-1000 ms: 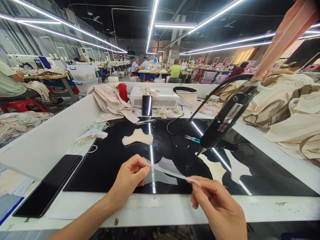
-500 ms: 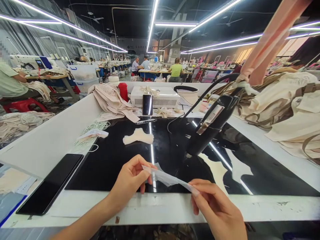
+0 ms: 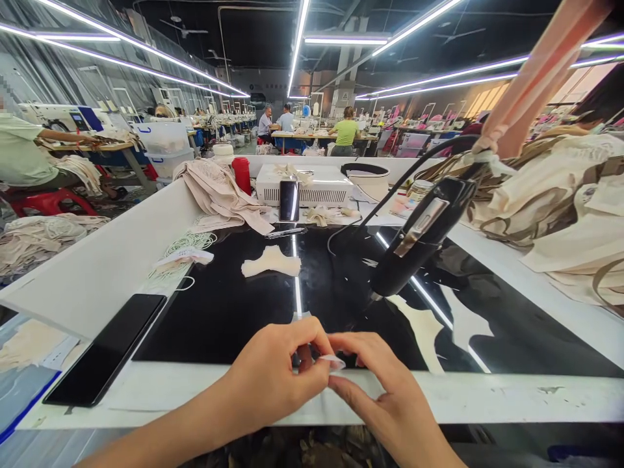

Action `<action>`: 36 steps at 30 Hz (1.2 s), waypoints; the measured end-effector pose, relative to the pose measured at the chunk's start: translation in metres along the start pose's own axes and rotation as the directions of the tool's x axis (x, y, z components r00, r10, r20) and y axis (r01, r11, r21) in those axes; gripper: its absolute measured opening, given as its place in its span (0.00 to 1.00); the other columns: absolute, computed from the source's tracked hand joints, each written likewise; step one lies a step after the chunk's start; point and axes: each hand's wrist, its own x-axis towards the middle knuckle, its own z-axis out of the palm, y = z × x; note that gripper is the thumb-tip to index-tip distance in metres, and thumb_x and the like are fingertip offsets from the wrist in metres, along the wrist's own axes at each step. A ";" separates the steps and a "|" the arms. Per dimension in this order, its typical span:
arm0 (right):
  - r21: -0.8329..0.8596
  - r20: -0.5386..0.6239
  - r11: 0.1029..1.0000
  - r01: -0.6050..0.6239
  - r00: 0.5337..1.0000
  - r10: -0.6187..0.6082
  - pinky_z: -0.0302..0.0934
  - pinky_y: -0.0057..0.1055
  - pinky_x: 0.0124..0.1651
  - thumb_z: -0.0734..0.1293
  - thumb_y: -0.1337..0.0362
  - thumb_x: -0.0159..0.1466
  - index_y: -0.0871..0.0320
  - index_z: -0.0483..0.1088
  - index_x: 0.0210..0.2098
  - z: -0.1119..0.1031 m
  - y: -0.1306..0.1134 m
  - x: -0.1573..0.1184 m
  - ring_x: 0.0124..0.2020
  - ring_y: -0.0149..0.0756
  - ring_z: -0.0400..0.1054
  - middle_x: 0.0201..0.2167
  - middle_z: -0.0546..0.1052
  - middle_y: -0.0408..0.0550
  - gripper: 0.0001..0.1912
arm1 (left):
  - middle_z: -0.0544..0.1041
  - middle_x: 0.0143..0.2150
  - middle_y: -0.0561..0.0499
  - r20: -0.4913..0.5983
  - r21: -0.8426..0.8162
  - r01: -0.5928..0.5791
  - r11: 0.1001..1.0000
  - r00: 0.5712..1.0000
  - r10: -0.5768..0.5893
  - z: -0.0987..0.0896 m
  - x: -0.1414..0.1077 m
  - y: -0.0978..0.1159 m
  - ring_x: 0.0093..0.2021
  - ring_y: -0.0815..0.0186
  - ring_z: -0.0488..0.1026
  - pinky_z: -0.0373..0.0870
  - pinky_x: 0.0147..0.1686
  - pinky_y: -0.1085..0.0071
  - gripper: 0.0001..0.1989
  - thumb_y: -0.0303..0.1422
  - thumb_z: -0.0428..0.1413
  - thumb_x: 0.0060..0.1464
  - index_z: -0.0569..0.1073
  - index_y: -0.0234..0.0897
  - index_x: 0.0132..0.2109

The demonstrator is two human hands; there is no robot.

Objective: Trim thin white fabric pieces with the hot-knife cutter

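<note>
A thin, translucent white piece is pinched in my left hand; only a small pointed part shows beyond the thumb. My right hand meets it there, its curled index finger and thumb around the piece, fingertips partly hidden by the left hand. Beyond my hands, a cream cut piece lies on the black glossy work surface. To the right lie a pale yellow cut piece and a white cut piece.
A black handheld tool hangs tilted at right, from a pink fabric strip. A large black phone lies at left, near pale green cord. Fabric piles stand at right. A co-worker sits at far left.
My hands have come together near the front edge. The white piece, earlier stretched between them, is now mostly hidden in my fingers. The view has shifted slightly.
</note>
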 end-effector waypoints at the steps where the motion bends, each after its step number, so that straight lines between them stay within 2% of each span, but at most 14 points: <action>1: 0.002 0.030 1.000 -0.025 0.999 0.025 0.69 0.36 0.43 0.73 0.47 0.63 0.46 0.84 0.37 0.001 -0.002 0.003 0.37 0.45 0.73 0.33 0.82 0.47 0.12 | 0.76 0.30 0.55 -0.025 -0.005 -0.024 1.000 0.999 0.024 0.000 0.001 0.001 0.29 0.67 0.67 0.60 0.29 0.71 0.05 0.36 0.60 0.59 0.80 0.42 0.37; 3: 0.036 0.047 0.993 -0.110 0.993 0.109 0.65 0.33 0.35 0.71 0.46 0.65 0.50 0.82 0.30 0.002 -0.004 0.007 0.30 0.40 0.69 0.25 0.77 0.44 0.17 | 0.80 0.39 0.53 -0.093 -0.057 -0.051 0.997 0.995 0.046 0.000 0.004 0.001 0.37 0.64 0.71 0.64 0.36 0.70 0.07 0.38 0.63 0.58 0.81 0.45 0.44; 5: 0.124 0.004 0.972 -0.197 0.980 0.198 0.63 0.31 0.33 0.71 0.44 0.63 0.51 0.81 0.31 0.001 -0.007 0.008 0.29 0.38 0.68 0.25 0.77 0.43 0.18 | 0.80 0.49 0.51 -0.123 -0.150 -0.038 0.988 0.992 0.019 0.000 0.008 -0.003 0.46 0.59 0.72 0.67 0.46 0.67 0.19 0.42 0.67 0.54 0.79 0.47 0.53; 7: 0.219 -0.045 0.944 -0.247 0.964 0.263 0.64 0.30 0.33 0.72 0.43 0.62 0.52 0.80 0.31 0.001 -0.010 0.005 0.29 0.37 0.69 0.25 0.77 0.43 0.19 | 0.78 0.53 0.49 -0.064 -0.278 0.008 0.961 0.998 -0.027 0.002 0.012 -0.010 0.52 0.56 0.72 0.67 0.53 0.64 0.26 0.45 0.71 0.50 0.79 0.46 0.55; 10: 0.328 -0.039 0.901 -0.284 0.949 0.314 0.65 0.29 0.33 0.73 0.42 0.61 0.52 0.79 0.29 0.004 -0.013 0.000 0.28 0.36 0.68 0.25 0.77 0.44 0.20 | 0.80 0.47 0.47 0.102 -0.493 0.115 0.862 0.992 -0.073 0.006 0.014 -0.021 0.49 0.57 0.75 0.69 0.52 0.63 0.18 0.45 0.69 0.52 0.79 0.39 0.43; 13: 0.354 -0.009 0.874 -0.333 0.933 0.359 0.68 0.31 0.33 0.73 0.42 0.61 0.53 0.79 0.31 0.004 -0.009 -0.003 0.27 0.36 0.68 0.26 0.79 0.46 0.21 | 0.81 0.39 0.49 0.162 -0.598 0.159 0.785 0.984 -0.076 0.008 0.013 -0.026 0.42 0.62 0.76 0.70 0.47 0.66 0.14 0.44 0.66 0.58 0.76 0.37 0.38; 16: 0.274 -0.172 0.898 -0.345 0.901 0.398 0.72 0.32 0.41 0.73 0.43 0.62 0.52 0.78 0.42 -0.003 0.001 -0.003 0.36 0.41 0.75 0.34 0.83 0.47 0.20 | 0.82 0.34 0.49 0.194 -0.604 0.190 0.774 0.977 -0.088 0.003 0.011 -0.024 0.38 0.64 0.77 0.70 0.44 0.67 0.14 0.41 0.66 0.58 0.73 0.37 0.36; 19: 0.141 -0.326 0.958 -0.252 0.902 0.285 0.70 0.37 0.57 0.70 0.44 0.66 0.49 0.73 0.53 -0.009 0.009 -0.004 0.53 0.46 0.75 0.50 0.82 0.50 0.22 | 0.82 0.31 0.49 0.277 -0.591 0.255 0.766 0.955 -0.105 -0.002 0.010 -0.020 0.33 0.65 0.76 0.71 0.40 0.67 0.14 0.41 0.66 0.57 0.71 0.37 0.35; 23: 0.119 -0.156 0.983 -0.140 0.975 0.158 0.66 0.42 0.63 0.63 0.41 0.71 0.48 0.72 0.55 0.003 0.010 -0.007 0.59 0.47 0.72 0.58 0.79 0.53 0.22 | 0.82 0.31 0.49 0.366 -0.588 0.288 0.756 0.928 -0.069 -0.006 0.013 -0.018 0.30 0.67 0.76 0.71 0.37 0.68 0.13 0.40 0.63 0.61 0.70 0.37 0.36; 25: 0.168 -0.047 0.975 -0.145 0.987 0.155 0.68 0.39 0.60 0.62 0.40 0.71 0.48 0.74 0.53 0.011 0.008 -0.007 0.58 0.46 0.73 0.55 0.80 0.52 0.23 | 0.81 0.31 0.50 0.377 -0.596 0.278 0.753 0.925 -0.043 -0.007 0.016 -0.019 0.28 0.68 0.75 0.71 0.35 0.69 0.12 0.39 0.61 0.62 0.69 0.38 0.37; 27: 0.198 0.015 0.966 -0.169 0.985 0.169 0.70 0.35 0.52 0.64 0.39 0.70 0.48 0.75 0.48 0.015 0.007 -0.004 0.49 0.43 0.76 0.46 0.81 0.49 0.22 | 0.80 0.30 0.51 0.378 -0.596 0.274 0.755 0.925 -0.037 -0.009 0.018 -0.021 0.26 0.69 0.74 0.71 0.33 0.70 0.11 0.39 0.60 0.63 0.70 0.38 0.38; 30: 0.226 0.039 0.947 -0.226 0.974 0.224 0.69 0.29 0.39 0.68 0.41 0.67 0.50 0.74 0.38 0.014 0.006 0.004 0.34 0.37 0.72 0.33 0.76 0.43 0.19 | 0.78 0.27 0.54 0.365 -0.558 0.282 0.780 0.928 -0.075 -0.012 0.023 -0.027 0.24 0.70 0.73 0.69 0.30 0.72 0.10 0.39 0.59 0.63 0.69 0.38 0.39; 33: 0.177 0.035 0.947 -0.268 0.963 0.266 0.66 0.27 0.34 0.71 0.45 0.66 0.50 0.75 0.35 0.010 0.008 0.013 0.30 0.35 0.69 0.28 0.73 0.41 0.16 | 0.77 0.26 0.56 0.300 -0.497 0.293 0.817 0.941 -0.155 -0.011 0.027 -0.036 0.23 0.71 0.69 0.67 0.27 0.74 0.10 0.39 0.59 0.62 0.69 0.39 0.38; 36: 0.030 0.026 0.980 -0.194 0.981 0.194 0.66 0.28 0.35 0.70 0.50 0.68 0.49 0.78 0.36 0.009 0.013 0.019 0.29 0.35 0.70 0.28 0.75 0.43 0.11 | 0.77 0.28 0.57 0.202 -0.411 0.282 0.867 0.955 -0.215 -0.010 0.028 -0.045 0.24 0.71 0.68 0.66 0.27 0.74 0.08 0.39 0.58 0.62 0.70 0.40 0.40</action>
